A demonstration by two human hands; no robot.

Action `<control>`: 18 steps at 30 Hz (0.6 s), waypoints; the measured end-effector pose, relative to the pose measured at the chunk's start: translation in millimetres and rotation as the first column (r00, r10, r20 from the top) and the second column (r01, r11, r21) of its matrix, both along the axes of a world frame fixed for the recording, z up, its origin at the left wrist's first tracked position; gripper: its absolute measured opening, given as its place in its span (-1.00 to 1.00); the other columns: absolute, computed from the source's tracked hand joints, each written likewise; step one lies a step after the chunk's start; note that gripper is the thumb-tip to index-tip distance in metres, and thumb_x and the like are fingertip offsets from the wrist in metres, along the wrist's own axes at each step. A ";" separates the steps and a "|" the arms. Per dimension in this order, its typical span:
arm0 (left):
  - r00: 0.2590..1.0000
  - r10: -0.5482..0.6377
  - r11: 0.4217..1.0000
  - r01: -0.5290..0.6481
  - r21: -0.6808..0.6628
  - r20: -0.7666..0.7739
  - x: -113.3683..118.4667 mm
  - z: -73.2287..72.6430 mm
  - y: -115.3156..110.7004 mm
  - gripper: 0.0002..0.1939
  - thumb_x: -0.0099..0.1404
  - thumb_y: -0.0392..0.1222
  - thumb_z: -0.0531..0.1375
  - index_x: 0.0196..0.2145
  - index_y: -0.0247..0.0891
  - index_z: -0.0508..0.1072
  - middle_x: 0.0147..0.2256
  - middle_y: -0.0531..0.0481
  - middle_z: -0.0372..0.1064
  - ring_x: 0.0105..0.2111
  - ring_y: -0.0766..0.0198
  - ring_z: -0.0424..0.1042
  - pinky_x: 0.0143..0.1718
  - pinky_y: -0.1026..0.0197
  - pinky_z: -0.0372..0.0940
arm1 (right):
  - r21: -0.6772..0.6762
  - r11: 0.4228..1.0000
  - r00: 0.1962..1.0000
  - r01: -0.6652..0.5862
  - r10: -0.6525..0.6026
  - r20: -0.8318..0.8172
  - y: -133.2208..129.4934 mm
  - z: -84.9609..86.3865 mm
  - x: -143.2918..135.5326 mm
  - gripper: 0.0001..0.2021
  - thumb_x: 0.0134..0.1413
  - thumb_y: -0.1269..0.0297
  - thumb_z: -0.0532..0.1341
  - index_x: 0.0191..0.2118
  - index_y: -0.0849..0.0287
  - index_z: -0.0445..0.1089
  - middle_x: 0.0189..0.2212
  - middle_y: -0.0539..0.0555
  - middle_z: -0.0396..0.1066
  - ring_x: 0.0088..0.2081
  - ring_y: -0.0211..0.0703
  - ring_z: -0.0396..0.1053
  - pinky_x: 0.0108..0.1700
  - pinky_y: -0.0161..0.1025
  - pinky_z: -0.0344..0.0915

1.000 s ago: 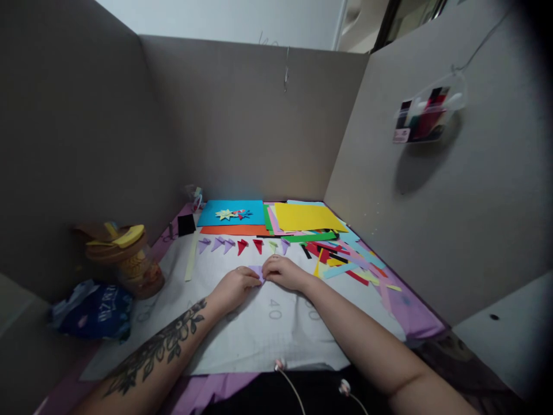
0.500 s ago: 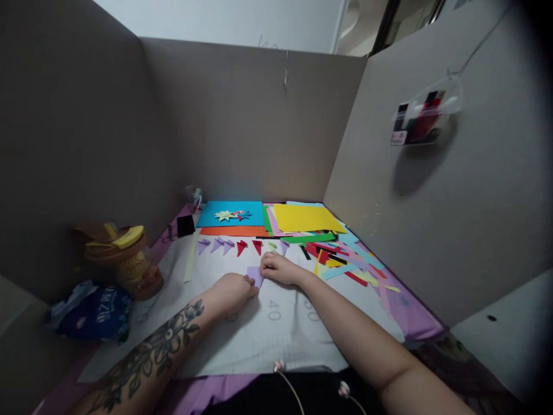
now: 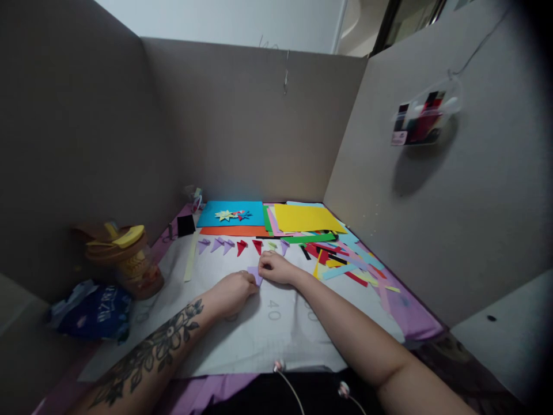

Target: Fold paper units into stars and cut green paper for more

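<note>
1. On the worktop's middle, purple paper [image 3: 256,272] sits between both hands; small, thin, straight-edged.
2. Left hand [image 3: 233,291]: fingers clamped on the paper's near edge, probably to steady it. Right hand [image 3: 275,268]: fingers pinched together on its right edge, perhaps against slipping.
3. Beyond, a spaced row: purple folded pieces [image 3: 217,245], red folded pieces [image 3: 241,248], others partly hidden. Sharp-pointed; the gaps likely stop them mixing.
4. Paper strips [image 3: 345,277] overlap loosely at right, presumably clear of the hands.
5. Behind, smooth, stiff-looking yellow sheet [image 3: 309,218]; blue sheet [image 3: 209,213] bears spiky paper stars [image 3: 225,215].
6. Underneath, white cover [image 3: 259,346], softly rumpled, number-printed.
</note>
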State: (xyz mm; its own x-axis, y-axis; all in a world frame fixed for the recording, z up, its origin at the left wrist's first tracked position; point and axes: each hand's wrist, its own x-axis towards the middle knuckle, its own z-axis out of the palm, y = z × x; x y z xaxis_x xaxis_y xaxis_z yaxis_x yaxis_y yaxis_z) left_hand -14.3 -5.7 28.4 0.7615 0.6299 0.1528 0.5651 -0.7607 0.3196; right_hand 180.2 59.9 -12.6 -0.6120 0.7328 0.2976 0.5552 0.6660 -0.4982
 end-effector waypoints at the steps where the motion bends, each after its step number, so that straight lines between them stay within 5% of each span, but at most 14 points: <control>1: 1.000 -0.015 1.000 0.015 0.011 -0.018 0.4 -1.2 1.0 -0.79 0.12 -0.38 0.06 -0.44 -0.23 0.49 -0.38 -0.09 0.44 -0.33 0.20 0.39 -0.25 0.25 0.20 | -0.002 1.000 1.000 -0.001 0.001 0.003 0.1 -0.1 0.0 -0.95 -0.05 0.40 0.21 -0.48 0.20 0.38 -0.46 0.00 0.28 -0.32 -0.22 0.22 -0.22 -0.28 0.14; 7: 0.997 0.063 0.997 -0.064 0.040 0.040 0.9 -7.2 6.2 -0.69 0.21 -0.31 0.00 -0.22 -0.21 0.51 -0.39 -0.08 0.45 -0.35 0.20 0.39 -0.28 0.24 0.22 | -0.010 1.000 1.000 -0.011 0.010 -0.015 -1.3 2.8 -0.2 -0.94 -0.06 0.42 0.21 -0.50 0.19 0.38 -0.46 -0.01 0.28 -0.32 -0.22 0.22 -0.22 -0.28 0.14; 18: 0.993 0.040 0.999 -0.039 -0.011 0.113 -0.7 -10.5 10.1 -0.80 0.15 -0.26 0.09 -0.44 -0.16 0.52 -0.49 -0.02 0.37 -0.42 0.23 0.35 -0.33 0.27 0.17 | 0.011 1.000 0.999 0.027 -0.027 0.018 0.1 -1.0 -1.6 -0.93 -0.04 0.40 0.18 -0.49 0.19 0.38 -0.46 0.00 0.30 -0.33 -0.22 0.22 -0.23 -0.28 0.13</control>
